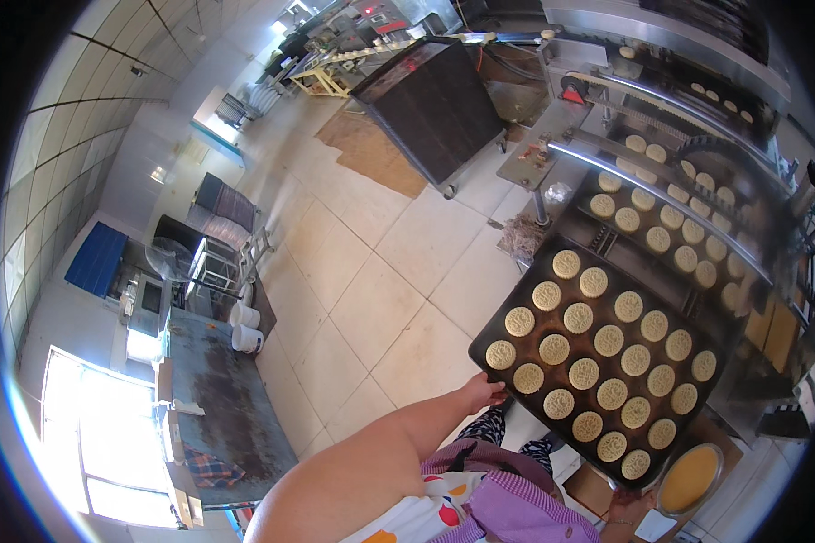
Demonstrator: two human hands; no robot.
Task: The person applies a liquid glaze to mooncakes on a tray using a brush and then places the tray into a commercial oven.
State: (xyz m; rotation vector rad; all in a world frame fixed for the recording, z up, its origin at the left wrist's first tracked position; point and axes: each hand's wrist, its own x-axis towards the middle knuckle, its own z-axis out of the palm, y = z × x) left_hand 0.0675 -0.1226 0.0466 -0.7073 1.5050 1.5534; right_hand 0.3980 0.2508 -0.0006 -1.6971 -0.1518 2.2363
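One dark tray (pixel 549 321): I see biscuits (pixel 609 340) atop.
Left hand (pixel 485 392): gripping its edge.
Right hand (pixel 627 510): gripping its near corner.

Held out to the right, gripped near two corners and turned diagonally: a dark, rectangular baking tray (pixel 581 345) with a low raised rim and a blackened base, browned in patches between the rounds. Spread over it in four lines of six: 24 round, pale golden biscuits (pixel 612 394), flat and evenly sized, with notched edges and a pattern stamped into the tops. Lying face up in a single layer, well inside the rim, whole and apart from one another.
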